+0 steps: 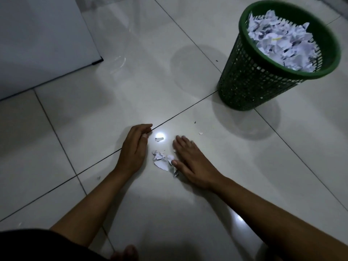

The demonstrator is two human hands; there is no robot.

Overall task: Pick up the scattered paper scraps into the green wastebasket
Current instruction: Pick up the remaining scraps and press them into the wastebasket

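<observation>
At the bottom edge of the frame, nearest me, a bare foot [125, 252] pokes out beside a dark cloth [37, 245] in the lower left corner. From there my two forearms reach up to the middle of the frame.

My left hand [134, 147] stands on its edge on the tile floor [188, 213], fingers loosely bent forward with the thumb lying along them; it holds nothing. My right hand [190, 161] lies palm down, fingers straight and together, thumb spread out to the left. Its thumb tip touches the small pile of paper scraps [162, 160], which lies between my two hands, closer to the right one. I cannot count the pieces in the pile.

Just above the pile, one single scrap [159, 138] lies by a bright spot of reflected light, close to my left fingertips. One more tiny scrap [200, 133] lies up and right of my right fingers. A few dark specks dot the floor.

In the upper right of the frame stands the one green wastebasket [250, 80], well apart from my hands, heaped with white scraps near its rim. In the upper left is a white panel [37, 44] with a dark corner.
</observation>
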